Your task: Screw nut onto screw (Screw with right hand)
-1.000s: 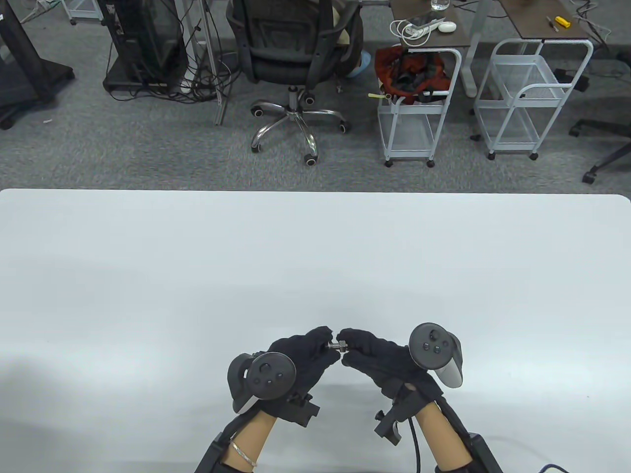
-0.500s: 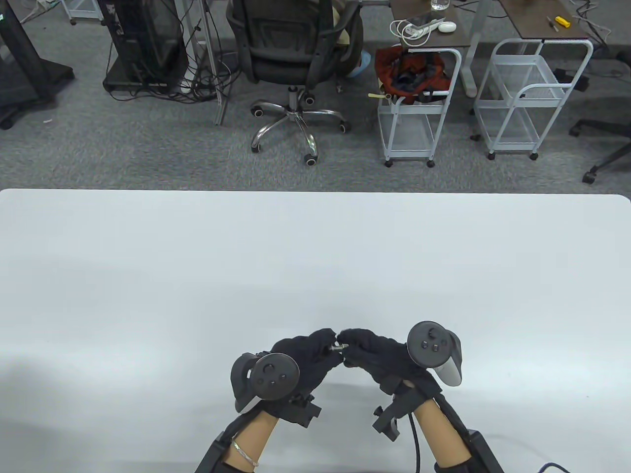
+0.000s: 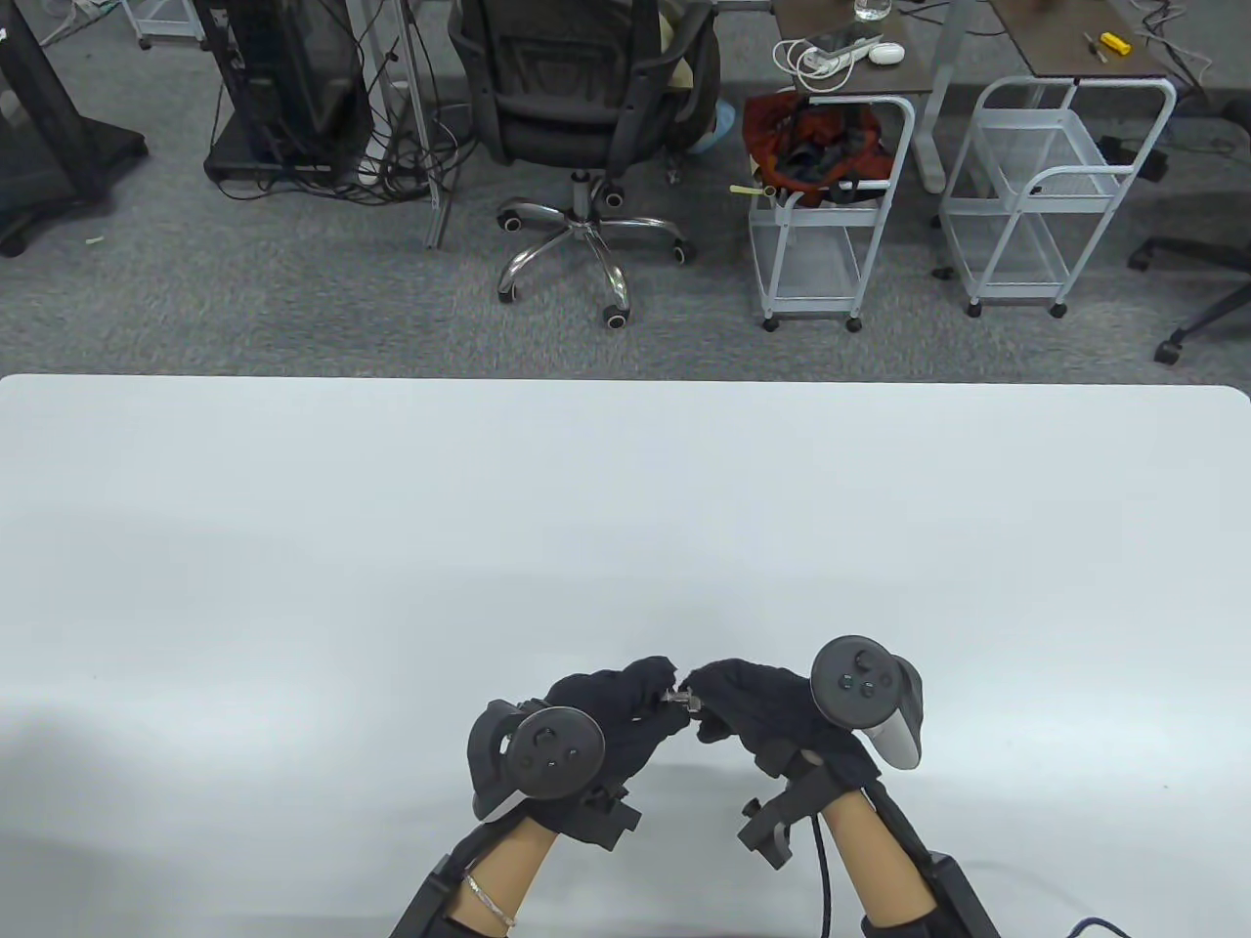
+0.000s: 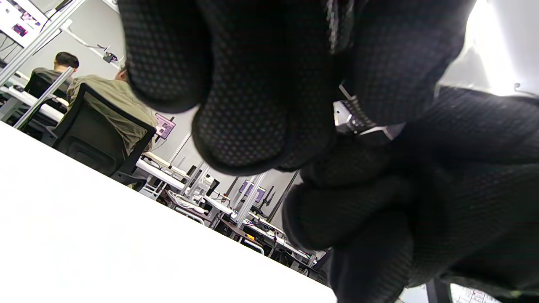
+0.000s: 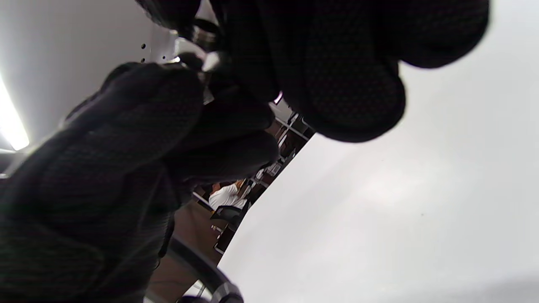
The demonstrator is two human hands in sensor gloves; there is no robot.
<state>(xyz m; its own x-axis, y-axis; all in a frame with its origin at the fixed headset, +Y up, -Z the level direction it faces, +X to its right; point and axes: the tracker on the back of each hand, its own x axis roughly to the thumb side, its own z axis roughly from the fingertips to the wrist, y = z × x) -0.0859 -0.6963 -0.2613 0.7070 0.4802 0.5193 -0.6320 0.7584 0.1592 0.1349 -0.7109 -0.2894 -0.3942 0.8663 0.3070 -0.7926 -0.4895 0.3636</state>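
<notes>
At lower centre above the desk [image 3: 293, 547], left hand [image 3: 596, 718] pinches the screw [image 3: 674, 698] lying sideways; right hand [image 3: 753, 703] fingers pinch its nut [image 3: 690, 700].

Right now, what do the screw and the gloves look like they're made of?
The screw looks like bright bare metal, probably steel: silvery threads catch the light, and the nut cannot be told apart. The gloves on the left hand and the right hand look like black knit fabric, matte, with a dotted weave.
</notes>
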